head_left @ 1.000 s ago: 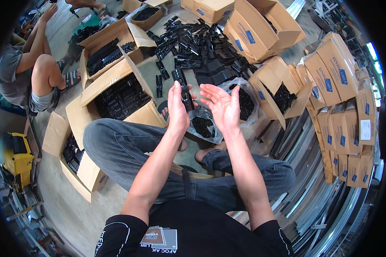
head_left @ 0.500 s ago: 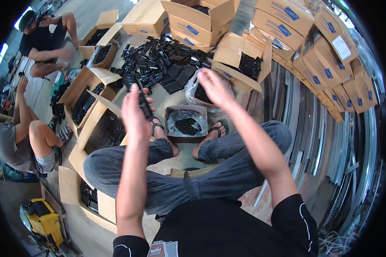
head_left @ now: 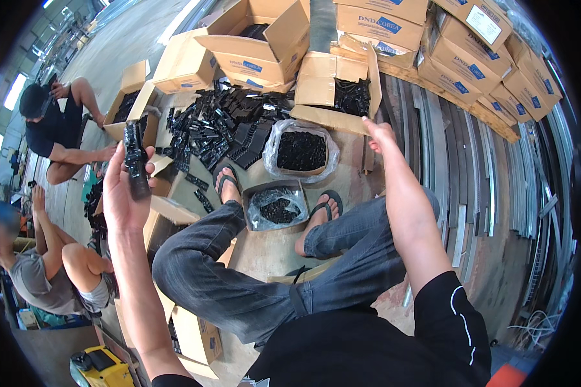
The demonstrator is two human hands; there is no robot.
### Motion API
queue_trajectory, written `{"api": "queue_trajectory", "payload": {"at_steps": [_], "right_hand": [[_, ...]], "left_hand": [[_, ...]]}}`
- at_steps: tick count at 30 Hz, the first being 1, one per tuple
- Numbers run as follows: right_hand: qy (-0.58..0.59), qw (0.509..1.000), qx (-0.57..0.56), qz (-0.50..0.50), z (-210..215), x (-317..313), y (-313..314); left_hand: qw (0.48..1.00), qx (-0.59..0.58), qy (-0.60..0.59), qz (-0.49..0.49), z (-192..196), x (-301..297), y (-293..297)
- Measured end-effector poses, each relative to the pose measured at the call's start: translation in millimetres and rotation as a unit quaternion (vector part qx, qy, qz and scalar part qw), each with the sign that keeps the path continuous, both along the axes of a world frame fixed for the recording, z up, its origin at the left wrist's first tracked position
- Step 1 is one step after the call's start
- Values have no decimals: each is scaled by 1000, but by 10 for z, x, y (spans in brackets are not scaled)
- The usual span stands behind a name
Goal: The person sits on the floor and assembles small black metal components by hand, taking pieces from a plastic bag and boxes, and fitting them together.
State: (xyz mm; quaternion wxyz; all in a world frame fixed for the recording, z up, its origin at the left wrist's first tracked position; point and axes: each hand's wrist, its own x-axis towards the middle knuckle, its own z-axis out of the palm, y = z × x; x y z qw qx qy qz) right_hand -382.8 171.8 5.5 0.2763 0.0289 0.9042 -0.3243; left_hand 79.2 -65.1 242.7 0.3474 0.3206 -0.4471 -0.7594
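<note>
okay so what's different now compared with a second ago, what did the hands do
The hands parted: the right hand left the middle and reached out to the open cardboard box of black parts on the right. The left hand swung left and kept its grip on the black part, held upright.

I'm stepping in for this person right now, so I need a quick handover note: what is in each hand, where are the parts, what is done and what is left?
Left hand: raised, gripping a black part.
Right hand: empty, open, reaching to the open box of black parts.
Between the feet: a small lined box, partly filled. Beyond it, a bag of small black pieces.
Loose pile of parts on the floor, unsorted.
Done: cannot tell.
</note>
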Motion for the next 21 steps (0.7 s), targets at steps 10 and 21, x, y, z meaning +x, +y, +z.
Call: {"api": "queue_trajectory", "payload": {"at_steps": [10,21], "right_hand": [[-176,971,-162,21,-784,-333,236],[283,956,65,32,-540,115,-92]], "left_hand": [[993,25,-113,-31,-500,-806,-491],[991,31,-116,-64,-732,-838,-492]]}}
